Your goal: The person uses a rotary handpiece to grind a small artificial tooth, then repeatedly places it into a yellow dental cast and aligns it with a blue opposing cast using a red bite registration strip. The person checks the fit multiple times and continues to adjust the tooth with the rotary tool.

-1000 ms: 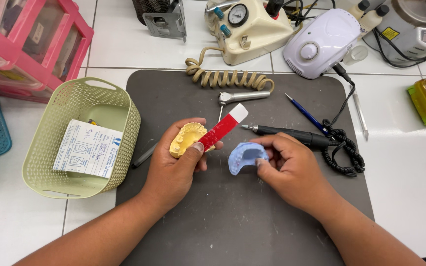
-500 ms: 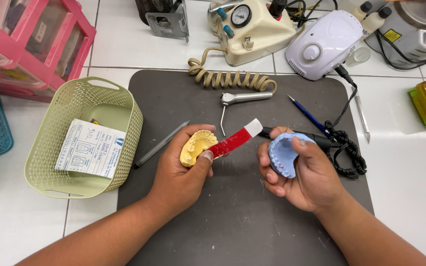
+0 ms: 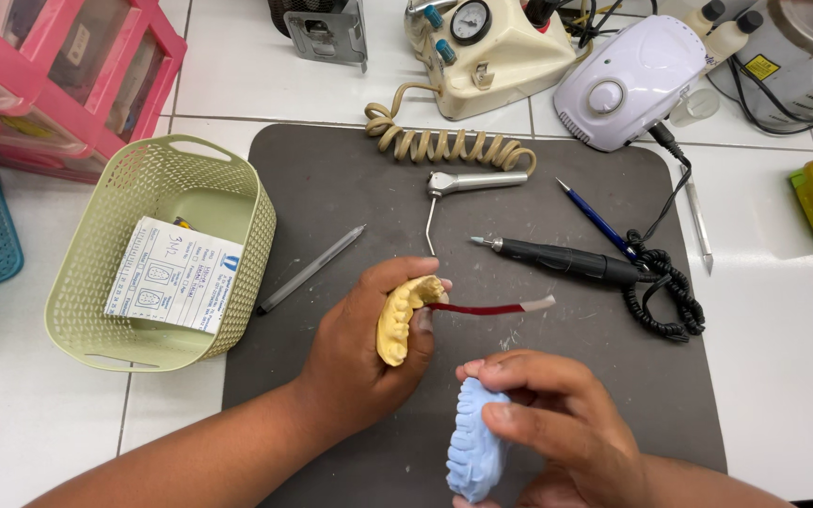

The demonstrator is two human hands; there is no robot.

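Yellow cast (image 3: pixel 397 325) and a red wax strip (image 3: pixel 486 308) sit pinched in my left hand (image 3: pixel 359 367) above the grey mat (image 3: pixel 331 179). My right hand (image 3: pixel 557 423) grips the blue cast (image 3: pixel 475 442), apart from the yellow one; the two aren't fitted together yet.

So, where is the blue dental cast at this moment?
In the head view, the blue dental cast is low in the middle, held on edge in the right hand over the dark mat, just below and right of the yellow cast in the left hand.
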